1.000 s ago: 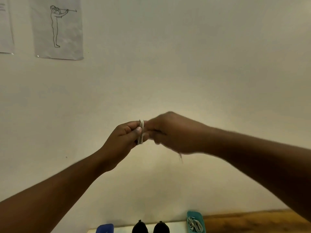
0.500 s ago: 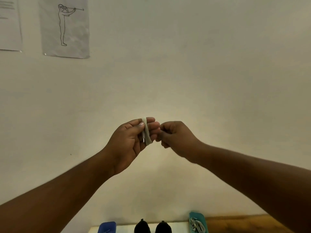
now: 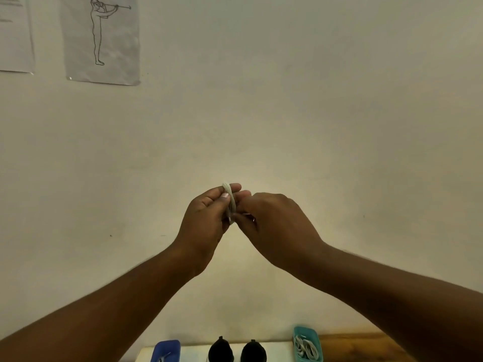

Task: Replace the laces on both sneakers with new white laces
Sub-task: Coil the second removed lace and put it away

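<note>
Since a moment ago, the right hand [image 3: 274, 226] has moved in close and now touches the left hand [image 3: 206, 220], its fingers pinching the low end of the folded white lace [image 3: 230, 202]. That lace is held tight between the left thumb and fingers, up in front of the wall [image 3: 287, 100]. Far down at 6 o'clock sit two black sneakers [image 3: 236, 351], with a teal tray [image 3: 307, 333] of white laces at 5 o'clock and a blue tray [image 3: 167, 348] at 7 o'clock
</note>
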Demonstrator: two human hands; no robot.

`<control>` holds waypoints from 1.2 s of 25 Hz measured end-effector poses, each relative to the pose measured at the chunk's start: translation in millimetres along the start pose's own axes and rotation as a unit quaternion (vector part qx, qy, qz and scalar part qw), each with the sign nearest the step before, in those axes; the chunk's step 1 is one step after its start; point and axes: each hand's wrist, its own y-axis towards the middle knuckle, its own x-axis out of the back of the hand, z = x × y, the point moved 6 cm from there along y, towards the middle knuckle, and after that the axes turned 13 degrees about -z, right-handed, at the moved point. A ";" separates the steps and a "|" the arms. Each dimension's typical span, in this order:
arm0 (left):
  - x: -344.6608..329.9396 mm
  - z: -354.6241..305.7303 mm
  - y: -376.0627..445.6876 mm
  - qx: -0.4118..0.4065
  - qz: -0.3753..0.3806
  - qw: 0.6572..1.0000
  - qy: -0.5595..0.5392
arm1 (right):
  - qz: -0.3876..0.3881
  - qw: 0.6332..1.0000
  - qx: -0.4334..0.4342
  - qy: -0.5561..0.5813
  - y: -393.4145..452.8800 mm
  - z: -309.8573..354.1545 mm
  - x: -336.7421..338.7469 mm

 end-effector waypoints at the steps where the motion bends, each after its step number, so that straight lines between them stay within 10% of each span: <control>1: -0.5 2.1 -0.7 -0.004 0.002 1.000 0.004 | -0.005 1.000 0.004 0.015 3.0 0.1 0.6; 10: -9.3 15.0 -6.2 0.046 -0.020 0.992 -0.113 | -0.130 0.919 -0.258 0.269 -11.6 -18.5 -14.4; 30: -12.4 20.5 -12.2 0.025 -0.045 0.984 -0.172 | -0.216 0.956 -0.172 0.102 -15.6 -18.6 -37.7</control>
